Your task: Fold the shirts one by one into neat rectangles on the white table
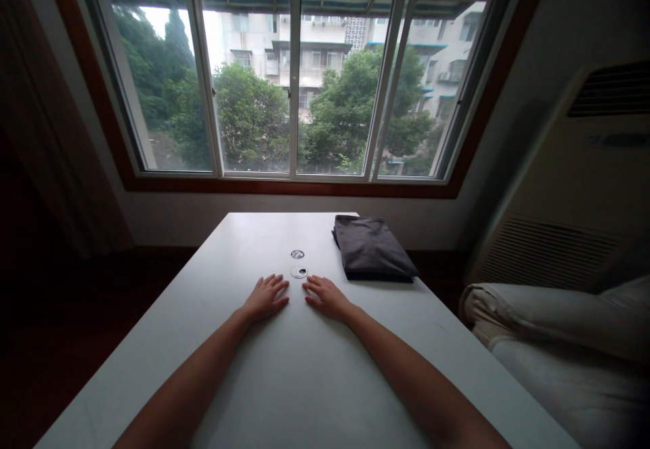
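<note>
My left hand [266,296] lies flat on the white table [284,381], palm down, fingers spread and holding nothing. Across a small gap, my right hand [328,298] rests the same way, also open. Just beyond the fingertips is a round disc-like mark or fitting [298,271] with a dark spot in it. A smaller round one [297,254] sits behind it; I cannot tell whether they are set into the top. Folded dark grey cloth [376,247] lies at the table's right edge, beyond my right hand and apart from it.
A wide sliding window [294,97] spans the wall past the table's far end. To the right are a pale sofa or armchair [553,320] and a tall air conditioner unit [573,185]. A curtain [55,131] hangs at the left.
</note>
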The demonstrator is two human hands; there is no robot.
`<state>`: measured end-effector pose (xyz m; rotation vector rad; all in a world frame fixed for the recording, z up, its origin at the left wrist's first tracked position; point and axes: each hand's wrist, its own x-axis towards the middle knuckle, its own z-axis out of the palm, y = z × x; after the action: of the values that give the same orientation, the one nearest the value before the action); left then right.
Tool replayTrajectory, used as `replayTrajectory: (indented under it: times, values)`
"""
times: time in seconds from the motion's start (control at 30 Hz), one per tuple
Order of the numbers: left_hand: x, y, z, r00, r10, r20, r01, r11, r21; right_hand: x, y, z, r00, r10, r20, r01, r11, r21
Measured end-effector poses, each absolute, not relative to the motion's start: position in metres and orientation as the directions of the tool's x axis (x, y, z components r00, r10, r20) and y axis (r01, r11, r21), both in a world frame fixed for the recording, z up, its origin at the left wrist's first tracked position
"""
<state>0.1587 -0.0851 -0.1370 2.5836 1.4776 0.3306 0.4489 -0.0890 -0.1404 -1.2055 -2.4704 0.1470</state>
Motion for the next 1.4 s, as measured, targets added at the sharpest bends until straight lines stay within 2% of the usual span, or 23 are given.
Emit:
replayTrajectory:
  times: [1.4]
  values:
    - [0.1599, -0.0872, -0.1326, 0.492, 0.865, 0.101, 0.830, -0.501, 0.244, 0.4493, -0.0876, -0.1389, -0.567, 0.773, 0.285, 0.732, 0.632, -0.255]
